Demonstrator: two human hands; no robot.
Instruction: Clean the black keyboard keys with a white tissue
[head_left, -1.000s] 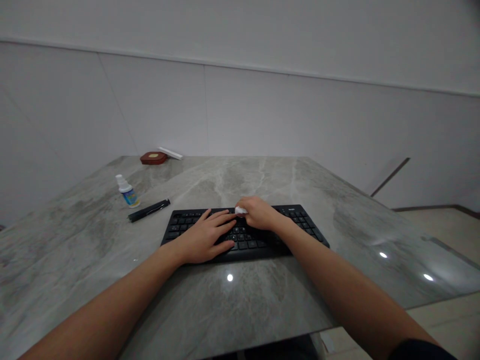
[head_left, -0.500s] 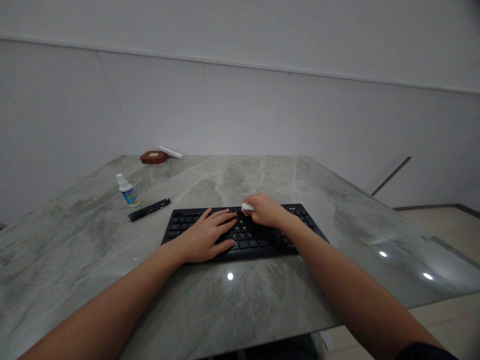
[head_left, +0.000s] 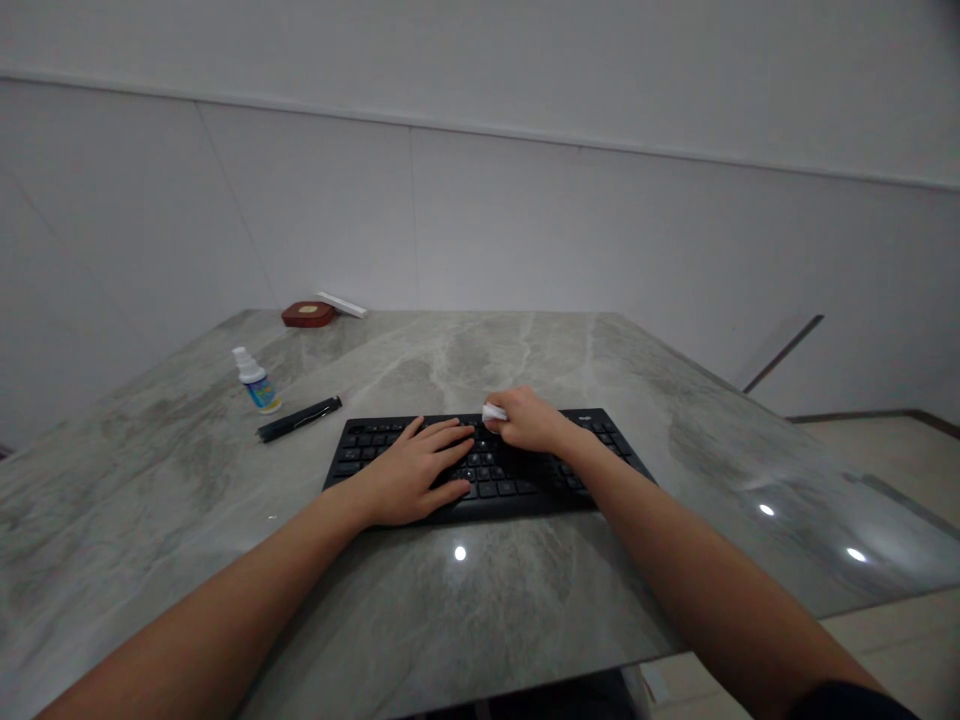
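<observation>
A black keyboard (head_left: 495, 509) lies flat on the grey marbled table in front of me, its keys partly covered by both hands. My left hand (head_left: 416, 468) rests on the left half of the keys, fingers spread and holding nothing. Over the upper middle of the keyboard, my right hand (head_left: 531, 422) is closed around a small crumpled white tissue (head_left: 493, 412). The tissue pokes out on the left side of the fist, close to the top row of keys. Most of it is hidden in the fingers.
To the left stands a small white spray bottle (head_left: 258, 383) with a blue label, and beside it lies a black pen-like stick (head_left: 300, 419). A reddish-brown case (head_left: 307, 315) and a thin white box (head_left: 343, 305) sit at the table's far edge near the wall.
</observation>
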